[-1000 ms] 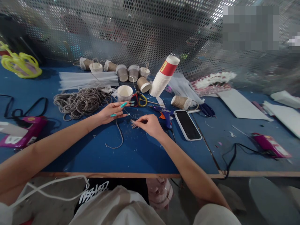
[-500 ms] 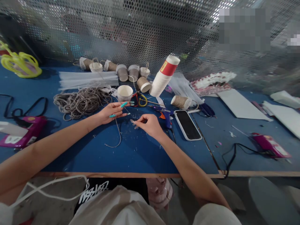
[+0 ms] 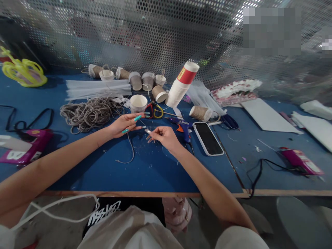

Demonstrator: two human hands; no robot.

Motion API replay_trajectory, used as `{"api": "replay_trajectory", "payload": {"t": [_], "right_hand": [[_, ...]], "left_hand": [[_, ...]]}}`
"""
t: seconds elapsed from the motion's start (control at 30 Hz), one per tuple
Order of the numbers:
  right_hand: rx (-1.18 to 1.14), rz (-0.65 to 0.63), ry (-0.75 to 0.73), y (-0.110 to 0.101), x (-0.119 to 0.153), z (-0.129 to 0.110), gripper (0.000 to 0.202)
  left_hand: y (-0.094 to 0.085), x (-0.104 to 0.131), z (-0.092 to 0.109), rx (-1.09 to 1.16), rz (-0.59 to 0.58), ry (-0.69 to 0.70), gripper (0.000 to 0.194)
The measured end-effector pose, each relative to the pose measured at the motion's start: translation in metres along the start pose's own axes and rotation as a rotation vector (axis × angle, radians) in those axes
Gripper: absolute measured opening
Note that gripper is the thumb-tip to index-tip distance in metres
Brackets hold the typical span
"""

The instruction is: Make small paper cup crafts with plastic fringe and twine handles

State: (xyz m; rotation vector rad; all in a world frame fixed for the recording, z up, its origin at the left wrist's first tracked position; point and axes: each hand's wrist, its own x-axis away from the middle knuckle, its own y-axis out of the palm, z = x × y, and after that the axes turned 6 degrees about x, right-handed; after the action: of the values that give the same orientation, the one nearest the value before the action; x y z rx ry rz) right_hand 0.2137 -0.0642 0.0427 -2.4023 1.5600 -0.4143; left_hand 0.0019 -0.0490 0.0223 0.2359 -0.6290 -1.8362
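Observation:
Over the blue table, my left hand [image 3: 126,123] pinches a thin grey cord [image 3: 133,152] between thumb and forefinger, its other fingers stretched out. One end of the cord trails down onto the tabletop in a curve. A fine length of it runs across to my right hand [image 3: 163,136], whose thumb and fingertips are closed on it. Just behind my left hand stands a white paper cup [image 3: 138,103], with red-and-yellow-handled scissors [image 3: 156,111] beside it. To the left lies a tangled heap of grey cord [image 3: 90,114].
A tall leaning stack of paper cups [image 3: 178,89] stands behind my hands. A blue glue gun [image 3: 184,129] and a phone [image 3: 208,138] lie to the right. Several cord-wrapped cups [image 3: 148,81] line the back by the mesh. A yellow crown-shaped frame [image 3: 24,72] sits far left.
My right hand has shifted slightly, its fingertips turning up a little, and the fine cord between the hands shows more plainly. My left hand stays nearly where it was.

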Motion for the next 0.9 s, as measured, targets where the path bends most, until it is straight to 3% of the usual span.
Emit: {"api": "replay_trajectory", "payload": {"t": [0.23,0.5,0.67,0.9], "right_hand": [[-0.088,-0.018,0.008,-0.0004,0.0007,0.0004,0.027],[0.185,0.178,-0.076,0.0036,0.0049,0.0022,0.028],[0.302,0.232,-0.128,0.0065,0.0084,0.001,0.028],[0.318,0.249,-0.129,0.0089,0.0081,0.0029,0.029]], "left_hand": [[0.0034,0.0006,-0.0005,0.021,-0.043,0.028,0.034],[0.001,0.0015,0.0014,-0.022,-0.024,0.034,0.035],[0.0002,0.0027,0.0026,0.035,-0.046,0.052,0.034],[0.0022,0.0048,0.0024,0.028,0.009,0.033,0.035]]}}
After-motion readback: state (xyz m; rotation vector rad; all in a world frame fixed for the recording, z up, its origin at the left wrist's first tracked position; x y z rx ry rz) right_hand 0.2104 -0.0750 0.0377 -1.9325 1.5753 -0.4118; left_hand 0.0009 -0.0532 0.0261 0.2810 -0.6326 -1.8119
